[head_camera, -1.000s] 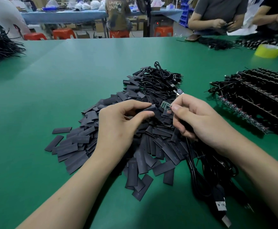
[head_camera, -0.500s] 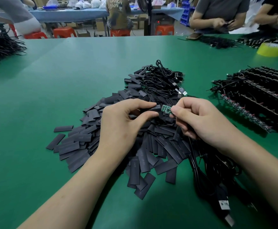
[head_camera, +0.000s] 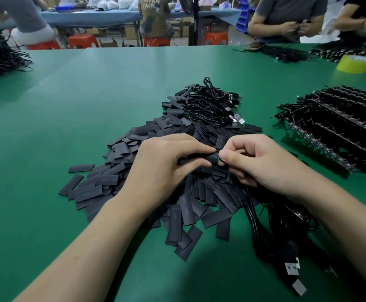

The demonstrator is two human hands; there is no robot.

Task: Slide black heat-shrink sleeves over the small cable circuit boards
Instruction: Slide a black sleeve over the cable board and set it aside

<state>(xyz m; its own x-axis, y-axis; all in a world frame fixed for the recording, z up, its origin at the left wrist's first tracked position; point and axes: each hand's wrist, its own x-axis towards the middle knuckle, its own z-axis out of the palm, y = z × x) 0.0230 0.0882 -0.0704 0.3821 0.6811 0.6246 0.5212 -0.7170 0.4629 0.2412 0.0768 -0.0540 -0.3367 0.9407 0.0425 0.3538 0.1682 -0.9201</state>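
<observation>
where both hands (head_camera: 216, 159) meet, a matte black sleeve (head_camera: 211, 158) swallows the board.

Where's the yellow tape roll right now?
Head view, far right, toward the table's far edge: the yellow tape roll sits on the green table, right beside the black cable bundles.

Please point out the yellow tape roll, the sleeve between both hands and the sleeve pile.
Yellow tape roll (head_camera: 354, 64): head view, outer side.
Held sleeve (head_camera: 211, 158): head view, exposed right end.
Sleeve pile (head_camera: 100, 182): head view, left part.
</observation>
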